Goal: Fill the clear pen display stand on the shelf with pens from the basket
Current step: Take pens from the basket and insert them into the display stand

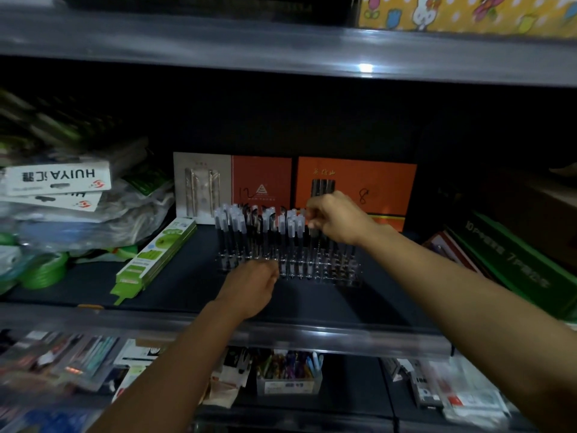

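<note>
On the middle shelf (93, 285), the stand (312, 270) is sitting in front of the orange boxes (356, 182), its left part already holding capped pens (259, 226) while the slots on its right are showing empty. The right hand (335, 220) is pinching a pen over the stand (lowering it, I judge); the left hand (254, 285) is curling against the stand's front edge, steadying it. No basket is in view.
</note>
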`<state>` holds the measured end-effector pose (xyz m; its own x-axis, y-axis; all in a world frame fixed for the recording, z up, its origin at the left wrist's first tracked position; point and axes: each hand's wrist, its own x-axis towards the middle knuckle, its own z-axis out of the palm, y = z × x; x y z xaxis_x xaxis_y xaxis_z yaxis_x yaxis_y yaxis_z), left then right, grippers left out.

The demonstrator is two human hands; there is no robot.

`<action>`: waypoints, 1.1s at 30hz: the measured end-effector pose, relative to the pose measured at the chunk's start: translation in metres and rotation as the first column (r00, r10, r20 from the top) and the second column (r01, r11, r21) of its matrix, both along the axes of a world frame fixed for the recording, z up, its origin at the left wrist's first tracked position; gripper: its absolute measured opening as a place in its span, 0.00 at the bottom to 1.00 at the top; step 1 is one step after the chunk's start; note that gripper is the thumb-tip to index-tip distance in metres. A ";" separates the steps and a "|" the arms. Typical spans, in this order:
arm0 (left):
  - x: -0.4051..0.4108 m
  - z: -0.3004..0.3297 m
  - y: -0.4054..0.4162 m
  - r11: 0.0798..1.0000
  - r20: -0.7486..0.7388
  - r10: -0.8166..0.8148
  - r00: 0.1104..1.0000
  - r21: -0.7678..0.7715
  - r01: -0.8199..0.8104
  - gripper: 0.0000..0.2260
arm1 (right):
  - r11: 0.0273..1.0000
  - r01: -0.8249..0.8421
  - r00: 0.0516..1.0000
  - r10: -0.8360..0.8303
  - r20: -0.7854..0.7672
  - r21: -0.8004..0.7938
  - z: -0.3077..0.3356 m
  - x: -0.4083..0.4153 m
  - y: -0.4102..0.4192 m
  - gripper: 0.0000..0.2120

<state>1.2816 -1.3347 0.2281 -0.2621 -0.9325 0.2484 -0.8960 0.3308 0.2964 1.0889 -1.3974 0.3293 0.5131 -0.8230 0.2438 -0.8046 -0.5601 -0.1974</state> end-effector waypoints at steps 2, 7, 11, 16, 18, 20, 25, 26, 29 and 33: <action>0.001 0.000 0.001 1.000 -0.007 -0.006 1.000 -0.001 0.006 0.05 | 1.000 -0.002 1.000 0.002 0.012 -0.003 0.000 0.000 0.000 0.02; 0.004 0.005 0.005 1.000 -0.012 -0.005 1.000 -0.005 0.005 0.05 | 1.000 0.001 0.999 -0.003 -0.053 -0.031 0.001 0.004 0.006 0.05; 0.010 0.012 0.009 1.000 -0.016 0.007 1.000 -0.006 -0.007 0.06 | 0.993 -0.012 0.996 0.001 -0.091 -0.118 -0.006 0.007 0.020 0.08; 0.022 0.026 0.024 0.998 0.006 0.030 1.000 -0.059 -0.030 0.06 | 0.969 -0.095 0.993 0.075 -0.096 -0.228 -0.014 0.018 0.044 0.07; 0.028 0.031 0.033 0.995 0.017 0.054 0.998 -0.090 -0.053 0.06 | 0.959 -0.137 0.989 0.117 -0.094 -0.247 -0.019 0.027 0.057 0.07; 0.036 0.034 0.043 0.988 0.045 0.088 0.995 -0.129 -0.081 0.06 | 0.955 -0.171 0.984 0.153 -0.089 -0.242 -0.024 0.038 0.070 0.07; 0.077 0.038 0.075 0.979 0.125 0.164 0.978 -0.139 -0.147 0.03 | 0.946 -0.262 0.965 0.254 -0.068 -0.191 -0.043 0.084 0.099 0.07; 0.087 0.036 0.085 0.977 0.144 0.181 0.973 -0.140 -0.162 0.02 | 0.944 -0.282 0.959 0.277 -0.056 -0.173 -0.047 0.096 0.105 0.07; 0.120 0.026 0.117 0.962 0.150 0.261 0.954 -0.117 -0.245 0.04 | 0.932 -0.345 0.938 0.345 -0.025 -0.113 -0.065 0.134 0.121 0.07; 0.167 0.000 0.165 0.937 0.144 0.349 0.926 -0.044 -0.346 0.04 | 0.896 -0.443 0.895 0.444 0.049 -0.027 -0.098 0.193 0.146 0.07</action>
